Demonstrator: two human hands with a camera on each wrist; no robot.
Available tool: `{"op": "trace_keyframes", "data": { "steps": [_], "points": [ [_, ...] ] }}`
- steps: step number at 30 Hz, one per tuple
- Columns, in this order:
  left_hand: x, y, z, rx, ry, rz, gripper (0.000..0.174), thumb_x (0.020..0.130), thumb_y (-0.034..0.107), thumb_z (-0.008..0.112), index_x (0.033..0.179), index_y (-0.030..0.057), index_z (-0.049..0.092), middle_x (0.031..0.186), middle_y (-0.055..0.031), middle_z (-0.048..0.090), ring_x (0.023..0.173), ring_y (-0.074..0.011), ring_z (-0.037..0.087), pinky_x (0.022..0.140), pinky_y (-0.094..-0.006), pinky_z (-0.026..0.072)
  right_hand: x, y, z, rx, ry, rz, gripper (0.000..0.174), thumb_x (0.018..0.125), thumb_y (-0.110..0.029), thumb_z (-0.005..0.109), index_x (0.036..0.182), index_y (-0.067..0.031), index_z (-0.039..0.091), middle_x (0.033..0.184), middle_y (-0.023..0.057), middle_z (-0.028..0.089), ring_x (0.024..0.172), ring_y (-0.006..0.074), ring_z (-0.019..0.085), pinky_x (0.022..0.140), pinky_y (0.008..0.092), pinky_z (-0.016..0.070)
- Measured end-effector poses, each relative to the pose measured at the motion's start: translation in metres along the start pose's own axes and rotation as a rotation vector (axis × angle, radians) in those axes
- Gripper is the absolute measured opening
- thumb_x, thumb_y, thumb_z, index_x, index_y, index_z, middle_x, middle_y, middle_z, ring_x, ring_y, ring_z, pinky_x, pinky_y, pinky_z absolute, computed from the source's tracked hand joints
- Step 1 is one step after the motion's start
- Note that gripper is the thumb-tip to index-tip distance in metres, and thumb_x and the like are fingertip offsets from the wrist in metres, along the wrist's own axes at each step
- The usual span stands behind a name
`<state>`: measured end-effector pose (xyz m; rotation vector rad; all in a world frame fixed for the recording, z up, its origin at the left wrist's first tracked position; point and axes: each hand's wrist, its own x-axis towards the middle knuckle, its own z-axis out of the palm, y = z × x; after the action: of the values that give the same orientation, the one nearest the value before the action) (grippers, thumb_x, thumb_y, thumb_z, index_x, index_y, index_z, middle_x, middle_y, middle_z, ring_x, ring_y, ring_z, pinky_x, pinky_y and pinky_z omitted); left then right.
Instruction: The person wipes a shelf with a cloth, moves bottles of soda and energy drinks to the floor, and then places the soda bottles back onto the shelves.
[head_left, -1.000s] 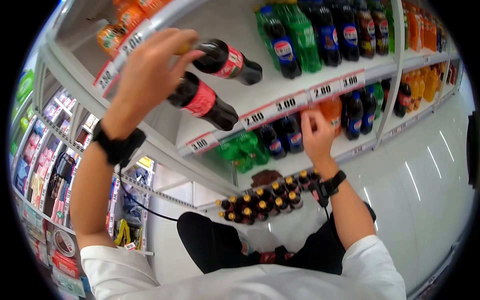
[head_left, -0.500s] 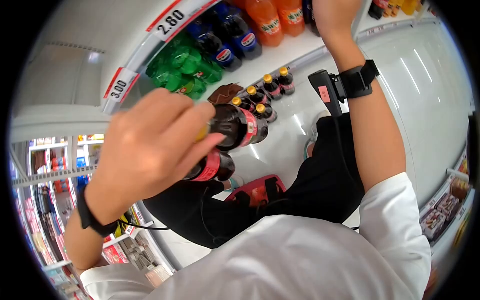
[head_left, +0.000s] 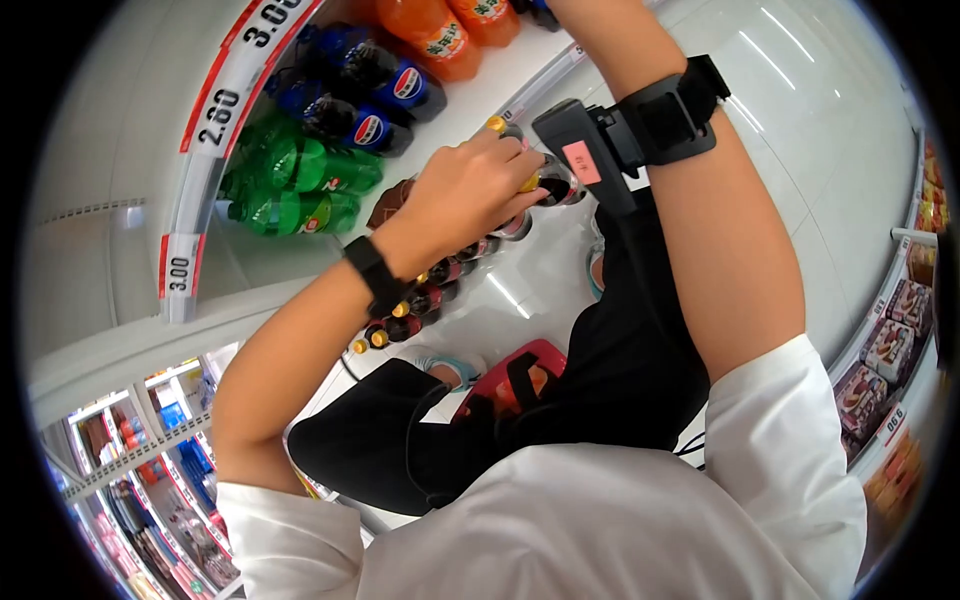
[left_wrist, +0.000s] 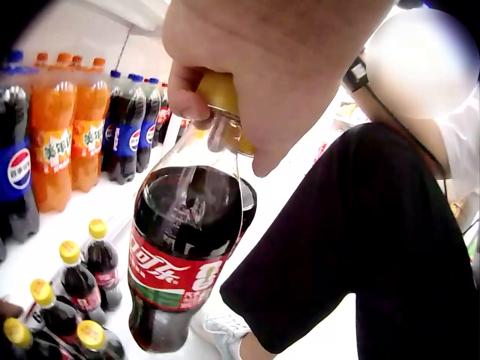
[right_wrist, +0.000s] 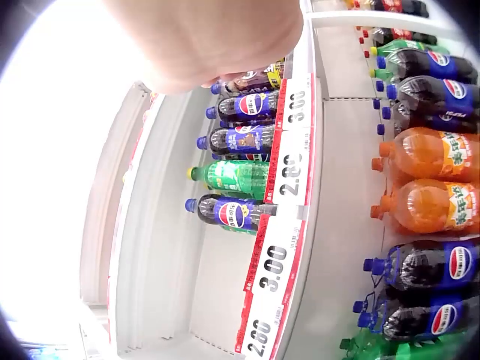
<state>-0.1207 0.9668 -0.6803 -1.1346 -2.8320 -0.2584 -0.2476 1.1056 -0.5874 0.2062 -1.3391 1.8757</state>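
My left hand [head_left: 470, 190] pinches a cola bottle [left_wrist: 176, 259] by its yellow cap, so the bottle hangs upright below the fingers with its red label showing. Just behind it hangs a second bottle [left_wrist: 248, 199] with a yellow cap, largely hidden by the first. Rows of small yellow-capped cola bottles [left_wrist: 79, 279] stand low down beside the held pair. My right hand [right_wrist: 217, 45] is at the top of the right wrist view, close to a shelf edge with price tags; its fingers are mostly hidden. In the head view only the right forearm shows.
Shelves hold green soda bottles [head_left: 310, 165], blue-labelled cola bottles [head_left: 350, 120] and orange soda bottles [head_left: 430, 40]. A price strip [head_left: 215, 120] runs along the shelf edge. On the floor between the feet sits a red basket [head_left: 540, 355]. Another stocked shelf [head_left: 870, 370] stands at the right.
My left hand has carried the two cola bottles off the upper shelf, down and over to the small bottles near the floor. The right arm has moved up out of the head view.
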Motion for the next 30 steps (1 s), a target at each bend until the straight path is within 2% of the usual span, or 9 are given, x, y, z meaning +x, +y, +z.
{"op": "trace_keyframes", "data": {
  "steps": [6,7,12,16,18,22,25,27,30],
  "points": [
    [0.012,-0.035,0.081,-0.139,-0.099,-0.049,0.026,0.08,0.027,0.073,0.094,0.0078,0.063,0.089,-0.007,0.061,0.087,-0.0267,0.061,0.064,-0.0406,0.0531,-0.003,0.004,0.003,-0.018,0.008,-0.009,0.027,0.088,-0.014,0.059,0.073,0.0081,0.062,0.063,0.0122,0.063,0.055,0.0162,0.055,0.056,0.0321,0.0437],
    [0.009,-0.036,0.089,-0.247,0.026,0.008,0.024,0.078,0.021,0.072,0.096,0.0081,0.062,0.091,-0.0097,0.061,0.084,-0.0294,0.062,0.065,-0.0411,0.0538,-0.004,0.004,0.003,0.03,-0.021,0.001,0.026,0.089,-0.014,0.059,0.074,0.0079,0.062,0.062,0.0121,0.062,0.055,0.016,0.055,0.055,0.0322,0.0436],
    [0.009,-0.058,0.156,-0.271,-0.01,-0.087,0.028,0.075,0.011,0.068,0.101,0.0082,0.059,0.095,-0.0138,0.06,0.076,-0.0377,0.064,0.065,-0.042,0.0537,-0.007,0.009,0.011,0.13,-0.109,0.016,0.025,0.09,-0.013,0.058,0.074,0.0063,0.061,0.059,0.0112,0.059,0.053,0.0156,0.055,0.053,0.0316,0.0428],
    [0.003,-0.061,0.158,-0.525,-0.039,-0.251,0.029,0.077,0.015,0.068,0.101,0.0043,0.055,0.089,-0.0189,0.063,0.079,-0.0394,0.064,0.068,-0.0434,0.0516,-0.016,0.002,0.014,-0.012,-0.071,-0.029,0.025,0.09,-0.013,0.058,0.074,0.0054,0.06,0.057,0.012,0.056,0.051,0.0172,0.054,0.053,0.0328,0.0424],
    [-0.002,-0.064,0.164,-0.77,-0.138,-0.534,0.03,0.081,0.02,0.066,0.101,0.0023,0.053,0.082,-0.0217,0.064,0.08,-0.0419,0.064,0.069,-0.0439,0.0496,-0.007,0.006,0.013,0.024,-0.151,0.036,0.024,0.09,-0.013,0.058,0.075,0.0053,0.061,0.057,0.012,0.057,0.051,0.0181,0.054,0.053,0.0331,0.0427],
    [-0.005,-0.073,0.178,-0.784,-0.109,-0.508,0.031,0.085,0.025,0.064,0.1,0.0015,0.052,0.077,-0.0231,0.065,0.08,-0.044,0.063,0.07,-0.0437,0.0484,-0.016,0.011,0.016,0.032,-0.121,-0.018,0.022,0.089,-0.013,0.059,0.076,0.0043,0.062,0.058,0.0119,0.058,0.051,0.0201,0.055,0.054,0.0336,0.0438],
    [-0.006,-0.08,0.186,-0.757,-0.032,-0.404,0.027,0.085,0.023,0.062,0.099,0.0019,0.053,0.086,-0.0239,0.064,0.08,-0.0436,0.063,0.07,-0.0437,0.0489,-0.009,0.007,0.015,0.07,-0.167,0.101,0.02,0.088,-0.013,0.059,0.076,0.0033,0.062,0.058,0.0118,0.058,0.052,0.0203,0.056,0.054,0.0336,0.0438],
    [-0.007,-0.089,0.197,-0.484,-0.119,-0.239,0.028,0.084,0.02,0.062,0.106,0.0033,0.055,0.095,-0.0226,0.061,0.082,-0.0426,0.062,0.071,-0.046,0.0492,-0.01,0.005,0.017,0.055,-0.191,0.188,0.02,0.088,-0.013,0.059,0.076,0.0031,0.062,0.058,0.0117,0.058,0.052,0.0202,0.056,0.054,0.0335,0.0436],
    [-0.016,-0.091,0.202,-0.367,-0.001,-0.132,0.036,0.083,0.016,0.061,0.116,0.0023,0.053,0.101,-0.0212,0.059,0.084,-0.0413,0.062,0.072,-0.048,0.0502,-0.02,0.008,0.019,0.005,-0.105,-0.012,0.02,0.088,-0.013,0.059,0.076,0.0028,0.062,0.058,0.0116,0.057,0.052,0.0201,0.056,0.054,0.0331,0.0436]
  ]
}}
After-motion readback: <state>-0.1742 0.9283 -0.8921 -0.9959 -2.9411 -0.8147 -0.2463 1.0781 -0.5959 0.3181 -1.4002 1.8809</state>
